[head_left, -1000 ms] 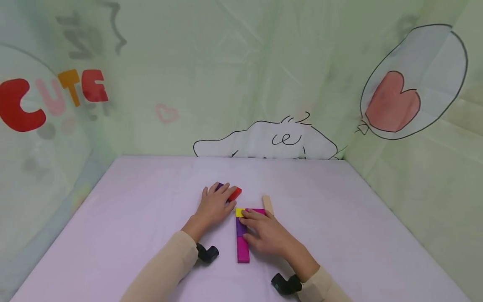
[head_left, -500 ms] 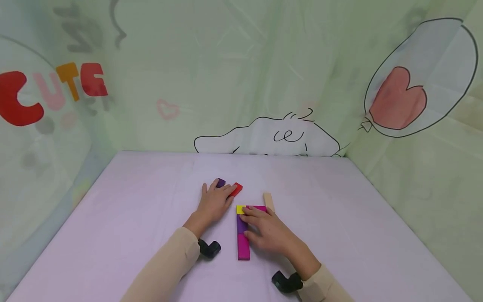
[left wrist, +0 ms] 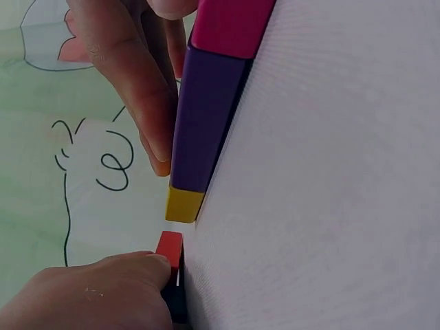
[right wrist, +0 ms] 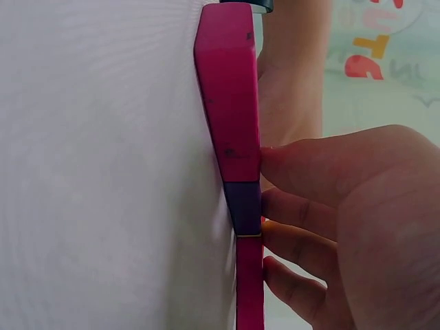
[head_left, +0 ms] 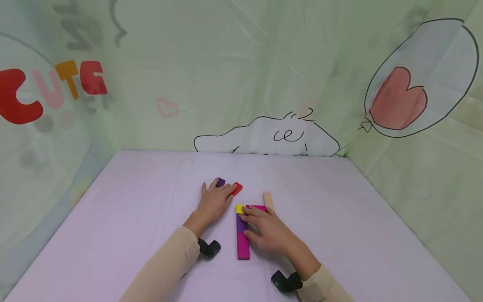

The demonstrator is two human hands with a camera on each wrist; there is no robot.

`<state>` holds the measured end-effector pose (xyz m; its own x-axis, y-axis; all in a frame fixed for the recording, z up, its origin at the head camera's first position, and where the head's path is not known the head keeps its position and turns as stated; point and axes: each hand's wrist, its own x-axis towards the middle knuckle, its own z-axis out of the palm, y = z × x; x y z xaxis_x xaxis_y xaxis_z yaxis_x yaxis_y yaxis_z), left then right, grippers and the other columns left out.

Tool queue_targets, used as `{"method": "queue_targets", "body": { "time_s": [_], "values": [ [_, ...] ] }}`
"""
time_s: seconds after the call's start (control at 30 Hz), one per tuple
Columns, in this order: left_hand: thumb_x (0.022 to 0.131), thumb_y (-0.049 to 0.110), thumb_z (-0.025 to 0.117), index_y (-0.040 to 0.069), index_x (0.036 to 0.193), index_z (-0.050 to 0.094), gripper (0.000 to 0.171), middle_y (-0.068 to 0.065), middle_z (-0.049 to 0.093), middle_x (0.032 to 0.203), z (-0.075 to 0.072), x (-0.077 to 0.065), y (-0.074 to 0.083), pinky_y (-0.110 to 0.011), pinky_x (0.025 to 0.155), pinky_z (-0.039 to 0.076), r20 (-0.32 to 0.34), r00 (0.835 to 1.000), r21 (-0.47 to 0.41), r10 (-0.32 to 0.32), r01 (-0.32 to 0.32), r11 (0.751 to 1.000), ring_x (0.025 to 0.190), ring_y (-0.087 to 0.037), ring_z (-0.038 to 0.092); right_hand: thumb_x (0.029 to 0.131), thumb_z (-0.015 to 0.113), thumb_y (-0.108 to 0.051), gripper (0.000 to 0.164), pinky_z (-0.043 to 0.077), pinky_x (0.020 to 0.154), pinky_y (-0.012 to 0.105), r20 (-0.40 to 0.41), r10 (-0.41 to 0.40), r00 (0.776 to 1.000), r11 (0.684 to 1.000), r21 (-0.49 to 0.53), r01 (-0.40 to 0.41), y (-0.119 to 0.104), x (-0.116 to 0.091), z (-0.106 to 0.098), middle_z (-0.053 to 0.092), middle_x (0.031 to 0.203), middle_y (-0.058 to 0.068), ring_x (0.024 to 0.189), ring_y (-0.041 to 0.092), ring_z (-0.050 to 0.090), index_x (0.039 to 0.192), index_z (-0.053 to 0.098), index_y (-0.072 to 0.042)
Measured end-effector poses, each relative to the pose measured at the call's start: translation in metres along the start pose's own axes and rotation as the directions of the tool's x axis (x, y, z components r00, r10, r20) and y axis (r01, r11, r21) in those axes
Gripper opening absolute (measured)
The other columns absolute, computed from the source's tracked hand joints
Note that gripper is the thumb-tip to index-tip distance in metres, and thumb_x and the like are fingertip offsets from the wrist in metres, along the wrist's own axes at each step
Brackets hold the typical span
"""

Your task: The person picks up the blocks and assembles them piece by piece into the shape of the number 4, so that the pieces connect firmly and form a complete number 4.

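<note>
Left hand (head_left: 214,202) lies at the far left of my work, fingers spread and fairly straight over the red block (head_left: 237,188) and the dark block (head_left: 221,182); I touch the red one, though whether I pinch it I cannot tell. Right hand (head_left: 269,230) is also spread, fingertips resting on top of the blocks set in a corner shape: yellow block (head_left: 240,209) at the angle, purple block (head_left: 241,223) and near magenta block (head_left: 243,246) in line toward me, far magenta block (head_left: 259,207) running right. Key relation, in my judgement: the red block sits just far of the yellow block, a gap between them, its long axis slanting from far right to near left (the dark block's axis is hidden by my fingers). My left hand is the nearer to it. The wooden block (head_left: 268,200) lies just beyond my right hand, long axis roughly near to far, its near end out of sight. The edges of the tabletop (head_left: 151,180) are well apart from the blocks at left, right and far side, which should leave room for sliding.
</note>
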<state>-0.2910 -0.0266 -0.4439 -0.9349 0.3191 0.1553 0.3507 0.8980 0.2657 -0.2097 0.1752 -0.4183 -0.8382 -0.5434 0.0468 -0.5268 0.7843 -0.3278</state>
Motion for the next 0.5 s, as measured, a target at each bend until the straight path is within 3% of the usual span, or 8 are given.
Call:
{"method": "queue_targets", "body": {
  "time_s": [0.33, 0.5],
  "values": [
    [0.106, 0.032, 0.056, 0.029, 0.153, 0.053, 0.047, -0.001, 0.058, 0.153, 0.0007, -0.0004, -0.0006, -0.074, 0.121, 0.014, -0.019, 1.0, 0.005, 0.0, 0.0, 1.0, 0.153, -0.039, 0.034, 0.097, 0.069, -0.027, 0.05, 0.022, 0.12, 0.073, 0.007, 0.016, 1.0, 1.0, 0.001, -0.016, 0.0009, -0.0003, 0.0009, 0.053, 0.156, 0.01, 0.15, 0.031, 0.042, 0.144, 0.062, -0.01],
    [0.106, 0.031, 0.057, 0.028, 0.151, 0.055, 0.045, -0.001, 0.059, 0.151, -0.0003, -0.0034, -0.004, -0.075, 0.12, 0.016, -0.059, 0.998, -0.055, -0.003, -0.001, 0.998, 0.151, -0.037, 0.036, 0.096, 0.069, -0.027, 0.05, 0.023, 0.12, 0.072, 0.007, 0.02, 1.0, 1.0, -0.006, -0.02, 0.0014, 0.0009, 0.0014, 0.053, 0.156, 0.009, 0.15, 0.03, 0.043, 0.143, 0.063, -0.011]
  ]
}}
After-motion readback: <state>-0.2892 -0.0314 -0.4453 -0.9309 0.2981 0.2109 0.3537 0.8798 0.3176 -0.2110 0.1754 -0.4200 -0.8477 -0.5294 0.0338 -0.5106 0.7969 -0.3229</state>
